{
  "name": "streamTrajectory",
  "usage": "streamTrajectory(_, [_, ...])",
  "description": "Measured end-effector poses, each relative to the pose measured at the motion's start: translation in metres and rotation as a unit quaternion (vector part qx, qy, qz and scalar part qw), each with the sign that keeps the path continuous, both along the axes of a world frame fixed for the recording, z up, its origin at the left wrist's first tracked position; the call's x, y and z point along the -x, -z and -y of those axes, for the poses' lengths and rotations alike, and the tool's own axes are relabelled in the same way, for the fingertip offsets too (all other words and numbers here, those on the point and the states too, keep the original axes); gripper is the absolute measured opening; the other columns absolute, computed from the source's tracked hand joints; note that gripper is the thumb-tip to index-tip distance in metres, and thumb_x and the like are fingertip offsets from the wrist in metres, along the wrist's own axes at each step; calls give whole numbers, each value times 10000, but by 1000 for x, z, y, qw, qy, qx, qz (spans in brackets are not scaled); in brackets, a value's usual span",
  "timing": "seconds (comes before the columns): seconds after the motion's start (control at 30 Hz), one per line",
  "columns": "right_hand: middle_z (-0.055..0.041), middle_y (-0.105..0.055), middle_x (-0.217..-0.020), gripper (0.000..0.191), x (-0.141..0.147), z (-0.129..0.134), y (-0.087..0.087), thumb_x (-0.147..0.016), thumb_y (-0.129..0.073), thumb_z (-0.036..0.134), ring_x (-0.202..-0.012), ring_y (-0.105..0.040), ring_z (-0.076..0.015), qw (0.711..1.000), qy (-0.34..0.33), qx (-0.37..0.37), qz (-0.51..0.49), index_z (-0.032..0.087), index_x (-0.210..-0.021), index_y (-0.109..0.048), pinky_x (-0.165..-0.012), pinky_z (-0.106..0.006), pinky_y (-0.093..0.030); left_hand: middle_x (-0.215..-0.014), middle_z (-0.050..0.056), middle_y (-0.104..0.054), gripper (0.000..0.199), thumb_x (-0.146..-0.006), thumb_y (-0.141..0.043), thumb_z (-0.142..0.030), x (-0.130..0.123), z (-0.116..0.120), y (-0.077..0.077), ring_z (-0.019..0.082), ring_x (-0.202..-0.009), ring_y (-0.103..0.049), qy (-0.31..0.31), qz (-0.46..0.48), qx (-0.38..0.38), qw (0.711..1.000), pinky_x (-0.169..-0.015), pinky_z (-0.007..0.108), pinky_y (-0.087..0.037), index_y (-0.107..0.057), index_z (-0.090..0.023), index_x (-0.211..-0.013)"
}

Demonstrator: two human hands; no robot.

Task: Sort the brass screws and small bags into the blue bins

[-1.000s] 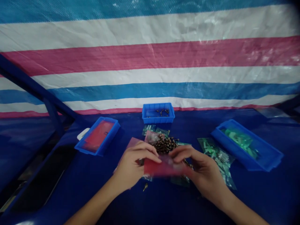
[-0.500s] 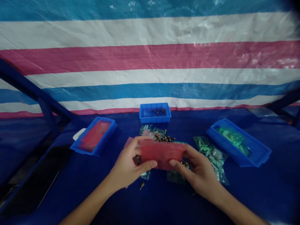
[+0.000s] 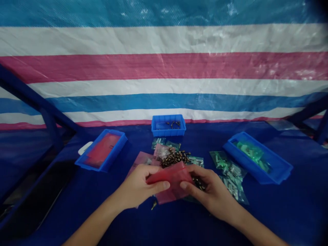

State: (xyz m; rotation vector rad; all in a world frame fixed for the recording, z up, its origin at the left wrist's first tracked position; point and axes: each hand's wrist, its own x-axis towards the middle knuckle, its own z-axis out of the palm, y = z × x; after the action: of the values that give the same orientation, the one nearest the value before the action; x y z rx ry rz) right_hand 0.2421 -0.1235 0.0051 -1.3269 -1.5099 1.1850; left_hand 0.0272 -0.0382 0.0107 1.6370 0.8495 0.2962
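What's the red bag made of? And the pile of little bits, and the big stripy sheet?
Red bag: probably thin, smooth plastic; it looks slightly see-through and bends softly.
Pile of little bits: likely metal, brownish and shiny, going by the bright glints.
Stripy sheet: maybe woven plastic, a bit glossy, with creases, shiny patches and a fine weave near the top.

Red translucent bag, bent, tilted, handheld

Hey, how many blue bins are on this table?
3: the left bin holding red bags, the back bin holding small metal parts, and the right bin holding green bags.
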Motion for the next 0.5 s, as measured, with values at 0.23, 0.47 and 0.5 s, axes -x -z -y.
streamTrajectory(0.23, [-24,-680,-934,204,1,3,3,-911,-585,370,-884,-641,-181,999,-15,34,-17,231,-1051,-637,-795,-270,-513,-687,-10,-581,352,-836,-651,-467,5,-2,-7,84,-572,-494,59,48,50,996,-500,173,-350,-672,-127,-924])
streamTrajectory(0.47, [-32,-704,-908,360,6,2,2,-804,-690,465,-807,-676,-189,980,96,106,-138,229,-1060,-596,-718,-269,-562,-885,97,-665,464,-776,-723,-485,-4,-1,10,165,-719,-634,65,157,157,973,-538,219,-495,-655,-120,-1056])
streamTrajectory(0.5, [-31,-706,-890,354,8,3,2,-791,-699,468,-790,-675,-189,982,94,102,-128,226,-1035,-613,-705,-266,-563,-848,82,-662,444,-774,-732,-470,-7,1,14,137,-651,-616,33,165,156,973,-519,211,-486,-661,-121,-1038])
